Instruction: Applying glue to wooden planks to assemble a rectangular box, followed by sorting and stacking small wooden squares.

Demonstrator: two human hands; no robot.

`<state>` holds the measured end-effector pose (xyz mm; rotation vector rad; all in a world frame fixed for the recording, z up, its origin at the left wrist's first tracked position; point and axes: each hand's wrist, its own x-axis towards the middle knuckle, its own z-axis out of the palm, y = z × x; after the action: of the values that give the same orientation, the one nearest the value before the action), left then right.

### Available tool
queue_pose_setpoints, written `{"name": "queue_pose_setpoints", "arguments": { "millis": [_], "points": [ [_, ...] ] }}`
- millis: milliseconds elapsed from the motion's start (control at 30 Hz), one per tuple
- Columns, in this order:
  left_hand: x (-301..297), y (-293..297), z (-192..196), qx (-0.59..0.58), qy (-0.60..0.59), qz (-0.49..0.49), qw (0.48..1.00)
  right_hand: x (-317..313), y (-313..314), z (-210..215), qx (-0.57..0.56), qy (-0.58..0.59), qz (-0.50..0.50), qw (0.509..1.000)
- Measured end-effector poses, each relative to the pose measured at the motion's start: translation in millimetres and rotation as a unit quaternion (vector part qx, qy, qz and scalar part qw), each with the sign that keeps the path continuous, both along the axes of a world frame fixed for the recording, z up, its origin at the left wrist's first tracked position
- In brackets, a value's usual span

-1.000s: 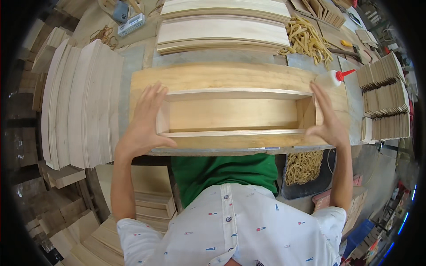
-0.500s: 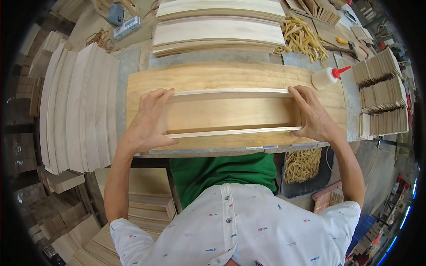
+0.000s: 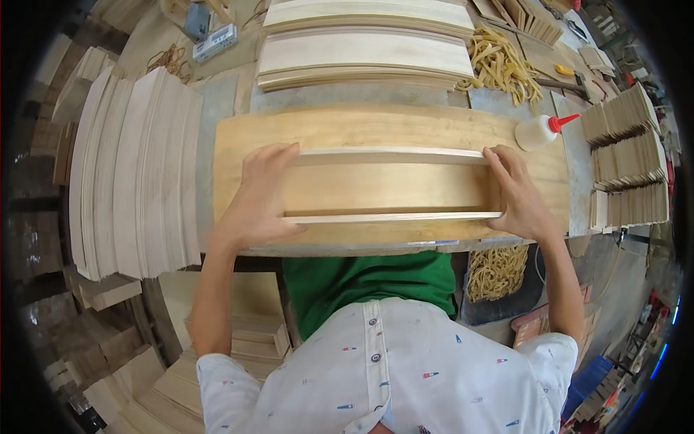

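Observation:
A narrow rectangular frame of thin pale wooden boards (image 3: 390, 217) rests on a broad wooden work board (image 3: 361, 119), with the work board's surface visible through its middle. My left hand (image 3: 256, 199), a little blurred, grips the left short end, fingers at the far corner and thumb at the near corner. Around the right short end, my right hand (image 3: 524, 199) holds in the same way. The palms partly hide both short ends. Just beyond my right hand, a white squeeze bottle (image 3: 533, 134) with a red nozzle stands on the work board.
Stacked long pale boards stand on the left (image 3: 144, 173) and lie at the far side (image 3: 365, 54). Rubber bands (image 3: 502, 65) lie in a heap at the far right, with more in a dark tray (image 3: 473, 307) below the table. Bundled small wooden pieces (image 3: 629, 163) line the right side.
The wooden frame and both hands have shifted slightly to the right on the work board. My left forearm has come inward. Both hands keep their hold, and the view itself has moved a little.

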<state>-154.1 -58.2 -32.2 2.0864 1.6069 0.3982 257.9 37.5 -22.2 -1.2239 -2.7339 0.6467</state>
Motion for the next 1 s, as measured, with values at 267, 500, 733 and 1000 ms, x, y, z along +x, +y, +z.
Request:
{"name": "queue_pose_setpoints", "arguments": {
  "millis": [267, 500, 733, 1000],
  "points": [
    [-28, -29, -45, -0.042, -0.492, 0.18, 0.851, 7, 12, 10, -0.004, 0.093, -0.072, 0.993],
    [-10, -42, -49, -0.073, -0.533, 0.167, 0.826, 20, 33, -13, -0.107, 0.124, -0.187, 0.968],
    [-18, -45, -69, -0.078, -0.623, 0.178, 0.758, 24, 35, -32, -0.134, 0.163, -0.22, 0.952],
    [-30, -53, -72, -0.045, -0.573, 0.154, 0.804, 22, 17, -25, -0.104, 0.147, -0.232, 0.956]
  ]
}}
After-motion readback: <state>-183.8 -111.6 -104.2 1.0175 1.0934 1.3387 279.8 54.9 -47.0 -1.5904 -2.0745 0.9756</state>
